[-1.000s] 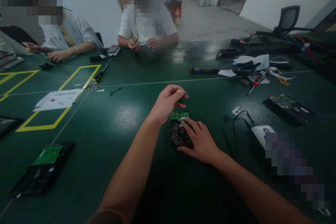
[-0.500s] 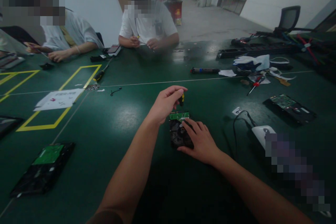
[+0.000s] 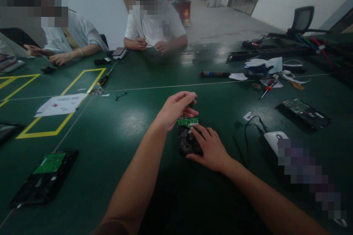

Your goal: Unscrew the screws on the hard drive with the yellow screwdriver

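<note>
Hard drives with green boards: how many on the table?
3: centre drive under the right hand, near-left drive, right-side drive. The dark slab at the left edge may be another.

The one camera sat on the person's head, looking forward and down over the green table (image 3: 132, 125). It was nearest the left hand (image 3: 173, 112) and right hand (image 3: 211, 148) at centre frame, and faced a seated co-worker (image 3: 156, 27) straight across the table.

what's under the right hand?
A hard drive lying on the green table, green circuit board showing at its far end. The right hand rests on it, hiding its right side. The left hand pinches a dark tool above the board.
</note>
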Tool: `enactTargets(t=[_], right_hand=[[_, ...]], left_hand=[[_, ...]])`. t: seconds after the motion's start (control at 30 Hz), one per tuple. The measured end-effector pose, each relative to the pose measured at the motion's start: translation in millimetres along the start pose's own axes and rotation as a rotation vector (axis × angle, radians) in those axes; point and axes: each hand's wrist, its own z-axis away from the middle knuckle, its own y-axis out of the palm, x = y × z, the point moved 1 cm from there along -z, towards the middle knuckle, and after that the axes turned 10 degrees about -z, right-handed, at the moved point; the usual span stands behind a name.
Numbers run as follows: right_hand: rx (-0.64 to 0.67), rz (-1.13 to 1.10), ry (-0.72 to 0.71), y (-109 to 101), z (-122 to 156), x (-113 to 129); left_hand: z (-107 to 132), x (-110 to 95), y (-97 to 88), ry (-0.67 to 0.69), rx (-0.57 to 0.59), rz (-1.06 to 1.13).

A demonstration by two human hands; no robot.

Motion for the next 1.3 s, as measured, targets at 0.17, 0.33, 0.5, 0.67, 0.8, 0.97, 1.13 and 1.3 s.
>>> enactTargets(t=[0.17, 0.33, 0.5, 0.67, 0.8, 0.97, 1.13, 1.3], right_hand=[[0.005, 0.003, 0.005, -2.1, -0.4, 1.5], [0.010, 0.004, 0.003, -1.9, -0.2, 0.7], [0.004, -0.002, -0.002, -0.9, -0.1, -0.3], [0.000, -0.003, -0.005, -1.1, -0.4, -0.3], [0.002, 0.002, -0.002, -0.7, -0.3, -0.3], [0.004, -0.013, -0.010, -1.1, 0.1, -0.3], [-0.004, -0.005, -0.010, -1.6, 0.2, 0.3], [0.004, -0.009, -0.009, -1.9, 0.0, -0.1]], left_hand=[[0.2, 1.0, 0.5, 0.050, -0.031, -0.068], [-0.8, 2.5, -0.9, 0.027, -0.001, -0.024], [-2.5, 2.8, -2.5, 0.011, 0.002, 0.041], [-1.4, -1.4, -1.8, 0.009, -0.055, -0.008], [-0.5, -1.0, -1.3, 0.038, -0.073, -0.096], [-1.3, 2.3, -2.7, 0.061, -0.056, -0.131], [-1.7, 1.6, -1.6, 0.052, -0.050, -0.077], [-2.3, 1.5, -2.1, 0.020, -0.077, -0.026]])
